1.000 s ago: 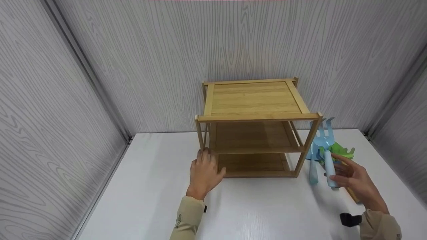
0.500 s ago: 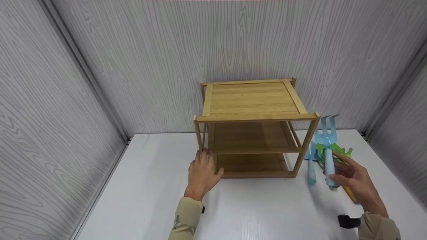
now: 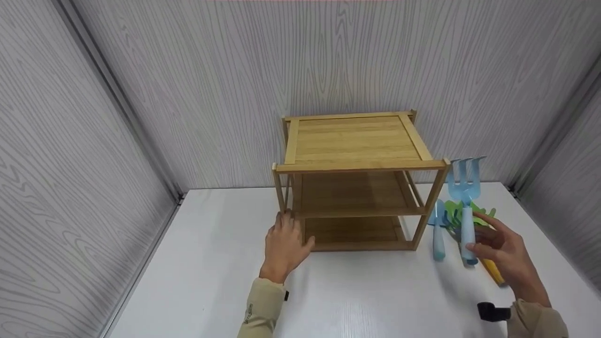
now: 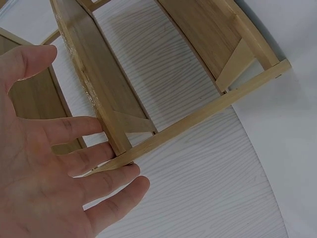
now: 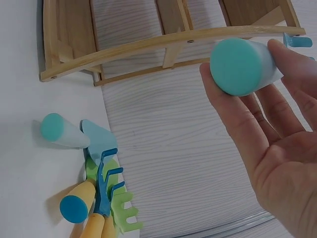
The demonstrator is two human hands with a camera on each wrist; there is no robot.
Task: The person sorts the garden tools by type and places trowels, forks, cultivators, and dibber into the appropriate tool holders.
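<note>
My right hand [image 3: 504, 251] pinches the pale blue handle of a small garden hand rake [image 3: 465, 191], its bent tines pointing up and away. In the right wrist view the teal handle end [image 5: 236, 67] sits between thumb and fingers, raised above the other tools. My left hand [image 3: 284, 246] rests its fingers against the front left post of a wooden three-tier shelf [image 3: 359, 141]. The left wrist view shows these fingers [image 4: 111, 183] spread and nearly straight at the shelf frame, the thumb apart.
Beside the shelf's right side lies a light blue trowel [image 3: 438, 241]. A dark blue hand rake [image 5: 102, 193], a green toothed tool [image 5: 124, 210] and yellow-orange handles [image 5: 85, 193] are bunched near it. Wood-patterned panels [image 3: 225, 94] stand behind and beside the white table [image 3: 225, 281].
The garden hand rake has risen slightly and shifted right, its tines turning more upright and away from the shelf. My left hand stays at the shelf post.
</note>
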